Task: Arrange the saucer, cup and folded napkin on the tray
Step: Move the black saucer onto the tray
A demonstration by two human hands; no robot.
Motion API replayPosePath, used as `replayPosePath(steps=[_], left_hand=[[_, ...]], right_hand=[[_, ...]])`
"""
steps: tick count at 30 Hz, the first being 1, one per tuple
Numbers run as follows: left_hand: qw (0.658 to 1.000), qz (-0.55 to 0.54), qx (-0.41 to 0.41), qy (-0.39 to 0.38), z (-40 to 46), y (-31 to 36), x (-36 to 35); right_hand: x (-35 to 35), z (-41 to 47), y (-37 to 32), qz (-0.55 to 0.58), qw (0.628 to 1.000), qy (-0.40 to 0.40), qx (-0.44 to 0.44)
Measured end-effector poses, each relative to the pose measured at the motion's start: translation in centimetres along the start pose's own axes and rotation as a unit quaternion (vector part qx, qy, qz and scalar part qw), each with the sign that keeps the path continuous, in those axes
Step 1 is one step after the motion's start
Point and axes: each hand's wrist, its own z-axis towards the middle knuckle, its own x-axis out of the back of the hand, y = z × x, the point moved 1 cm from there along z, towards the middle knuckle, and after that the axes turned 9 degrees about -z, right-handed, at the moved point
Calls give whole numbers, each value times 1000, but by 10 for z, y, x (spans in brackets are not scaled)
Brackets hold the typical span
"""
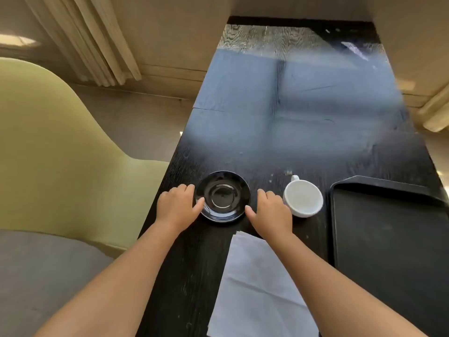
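Nearest the camera, the folded napkin (257, 283) lies flat on the dark table (291, 142), between the two forearms and just left of the tray (388, 251), which sits empty at the right edge. Further out, the left hand (176, 203) and the right hand (269, 210) flank the black saucer (222, 195): the left hand's thumb and fingers touch its rim on the left side, loosely curled, not yet lifting; the right hand's thumb reaches its right rim, its fingers half open and resting beside it, gripping nothing firmly as far as can be told. Just right of that hand stands the white cup (302, 198), upright, handle pointing away, still on the table. The step in hand seems to be picking up the saucer, the first of three pieces. Next, both hands would need to close on opposite rims, lift it level and carry it right, clearing the cup, onto the tray.
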Motion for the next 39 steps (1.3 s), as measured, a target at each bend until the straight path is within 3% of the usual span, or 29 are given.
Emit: replayPosePath(steps=[8,12,17,21,26,28,31,39], left_hand=[[998,-38,46,-22,12,-6,-39],[989,-115,88,-14,10,-3,-46],[950,-273,151,-17,4,-4,-56],[912,-364,188,19,-20,9,-47],[825,-505,253,21,-62,27,-34],[805,-537,253,16,-82,41,-25],[793,-559,242,0,-112,74,-8],[790,-563,243,-23,-139,183,-10]], right_hand=[[-34,18,-10,7,1000,-16,-2],[-35,21,-14,93,995,-31,-36],[-43,21,-15,293,945,-79,-126],[-46,7,-9,386,907,-85,-144],[-30,-31,14,446,882,-63,-136],[-19,-52,27,480,864,-62,-142],[0,-89,56,533,830,-73,-151],[29,-149,165,558,806,-51,-191]])
